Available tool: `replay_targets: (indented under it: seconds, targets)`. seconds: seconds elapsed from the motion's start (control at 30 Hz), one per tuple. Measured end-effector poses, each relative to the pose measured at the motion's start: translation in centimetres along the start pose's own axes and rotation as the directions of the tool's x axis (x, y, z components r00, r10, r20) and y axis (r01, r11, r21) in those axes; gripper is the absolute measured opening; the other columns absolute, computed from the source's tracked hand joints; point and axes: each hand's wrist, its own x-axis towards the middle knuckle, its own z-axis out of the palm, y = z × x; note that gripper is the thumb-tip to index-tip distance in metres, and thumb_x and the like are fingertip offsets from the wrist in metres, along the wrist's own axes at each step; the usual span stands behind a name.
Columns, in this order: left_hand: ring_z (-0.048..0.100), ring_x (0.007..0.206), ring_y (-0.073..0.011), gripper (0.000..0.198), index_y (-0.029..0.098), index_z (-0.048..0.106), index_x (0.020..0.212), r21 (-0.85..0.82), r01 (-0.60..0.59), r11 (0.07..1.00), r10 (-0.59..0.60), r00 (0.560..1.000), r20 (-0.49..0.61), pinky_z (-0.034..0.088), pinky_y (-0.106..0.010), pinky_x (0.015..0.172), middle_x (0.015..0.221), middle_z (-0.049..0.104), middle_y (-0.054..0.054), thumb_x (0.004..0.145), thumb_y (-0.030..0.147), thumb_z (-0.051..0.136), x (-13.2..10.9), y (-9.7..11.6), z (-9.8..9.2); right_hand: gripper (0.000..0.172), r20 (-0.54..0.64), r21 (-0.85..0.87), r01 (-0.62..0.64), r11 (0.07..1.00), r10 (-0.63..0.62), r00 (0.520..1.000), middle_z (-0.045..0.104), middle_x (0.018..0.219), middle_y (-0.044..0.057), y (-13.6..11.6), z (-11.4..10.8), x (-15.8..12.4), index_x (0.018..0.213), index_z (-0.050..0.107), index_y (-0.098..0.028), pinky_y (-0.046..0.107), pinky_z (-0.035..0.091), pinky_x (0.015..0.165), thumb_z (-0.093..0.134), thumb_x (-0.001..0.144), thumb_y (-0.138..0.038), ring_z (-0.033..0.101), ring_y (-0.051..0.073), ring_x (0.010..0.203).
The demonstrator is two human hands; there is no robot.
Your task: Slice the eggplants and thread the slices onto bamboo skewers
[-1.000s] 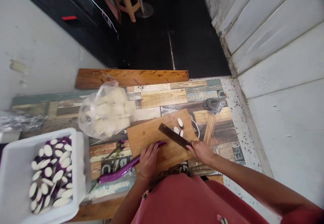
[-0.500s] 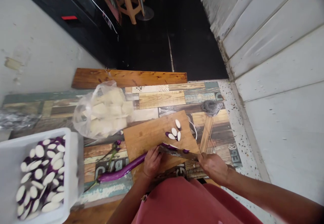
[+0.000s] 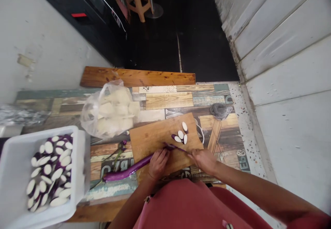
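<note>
My left fingers [image 3: 161,156] pinned the eggplant [image 3: 126,172], partly on the board [image 3: 144,137], partly over the counter [image 3: 169,100]; right fingers [image 3: 197,155] gripped the knife [image 3: 179,148]. Any roll risked nicking the left fingers.

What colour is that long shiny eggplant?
The eggplant is purple; it shows best in the head view.

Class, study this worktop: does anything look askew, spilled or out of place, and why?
Two small things: the cutting board sits askew, angled against the plank pattern of the tabletop; and purple-and-green scraps lie loose left of the board, rather than in a container. No spill is evident.
</note>
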Motion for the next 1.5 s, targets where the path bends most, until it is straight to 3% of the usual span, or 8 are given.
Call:
replay_targets:
  seconds: [0.13, 0.43, 0.83, 1.03, 1.27, 1.5]
  targets:
    - [0.051, 0.099, -0.0224, 0.027, 0.011, 0.059, 0.104, -0.019, -0.044, 0.999, 0.044, 0.999, -0.004, 0.045, -0.038, 0.081, 0.1, 0.061, -0.012, 0.085, 0.008, 0.04, 1.5, 0.1, 0.4, 0.033, -0.021, -0.006, -0.054, 0.999, 0.053, 0.998, 0.067, 0.073, 0.01, 0.4, -0.5, -0.8, 0.085, 0.057, -0.011, 0.025, 0.038, 0.051, 0.031, 0.094, -0.027, 0.065, 0.019, 0.065]
    - [0.051, 0.09, -0.0218, 0.022, 0.016, 0.063, 0.088, -0.012, -0.042, 0.999, 0.042, 0.999, 0.015, 0.041, -0.04, 0.077, 0.091, 0.063, -0.01, 0.085, 0.01, 0.042, 1.6, 0.5, 1.0, 0.019, 0.045, -0.058, 0.077, 0.995, -0.074, 0.996, 0.066, 0.074, 0.009, 2.0, -1.7, -4.7, 0.084, 0.059, -0.011, 0.024, 0.037, 0.048, 0.041, 0.088, -0.015, 0.063, 0.018, 0.063]
    - [0.055, 0.088, -0.0205, 0.022, 0.015, 0.062, 0.085, -0.059, -0.062, 0.996, 0.058, 0.997, -0.053, 0.047, -0.039, 0.078, 0.083, 0.062, -0.008, 0.085, 0.009, 0.041, 1.4, 0.4, 1.3, 0.018, 0.087, -0.064, 0.051, 0.997, -0.045, 0.995, 0.067, 0.072, 0.01, 1.7, -1.3, -4.5, 0.083, 0.059, -0.011, 0.026, 0.039, 0.047, 0.042, 0.087, -0.015, 0.064, 0.021, 0.061]
    - [0.053, 0.102, -0.0222, 0.028, 0.015, 0.06, 0.101, -0.102, -0.042, 0.994, 0.041, 0.999, -0.006, 0.045, -0.04, 0.085, 0.098, 0.063, -0.011, 0.086, 0.011, 0.037, 1.0, 0.3, 1.3, 0.029, 0.045, 0.012, -0.039, 0.999, 0.039, 0.998, 0.069, 0.074, 0.01, -0.5, -0.1, -1.4, 0.085, 0.059, -0.012, 0.023, 0.041, 0.053, 0.036, 0.092, -0.027, 0.066, 0.019, 0.067]
    - [0.048, 0.111, -0.0239, 0.036, 0.014, 0.054, 0.117, -0.021, 0.151, 0.988, -0.151, 0.988, -0.013, 0.04, -0.044, 0.092, 0.109, 0.06, -0.013, 0.087, 0.01, 0.035, -0.4, -0.5, 0.1, 0.033, -0.008, 0.053, -0.102, 0.993, 0.103, 0.995, 0.069, 0.077, 0.01, 1.1, -0.4, -0.4, 0.086, 0.058, -0.012, 0.023, 0.04, 0.054, 0.031, 0.094, -0.03, 0.066, 0.019, 0.068]
    - [0.05, 0.106, -0.0231, 0.03, 0.014, 0.058, 0.108, -0.08, 0.021, 0.997, -0.022, 1.0, -0.013, 0.044, -0.042, 0.086, 0.103, 0.061, -0.013, 0.087, 0.011, 0.037, 0.5, 0.3, 1.1, 0.029, 0.008, -0.016, -0.001, 1.0, 0.001, 1.0, 0.067, 0.074, 0.009, 1.0, -1.9, -2.5, 0.083, 0.057, -0.013, 0.024, 0.038, 0.051, 0.034, 0.093, -0.026, 0.064, 0.019, 0.064]
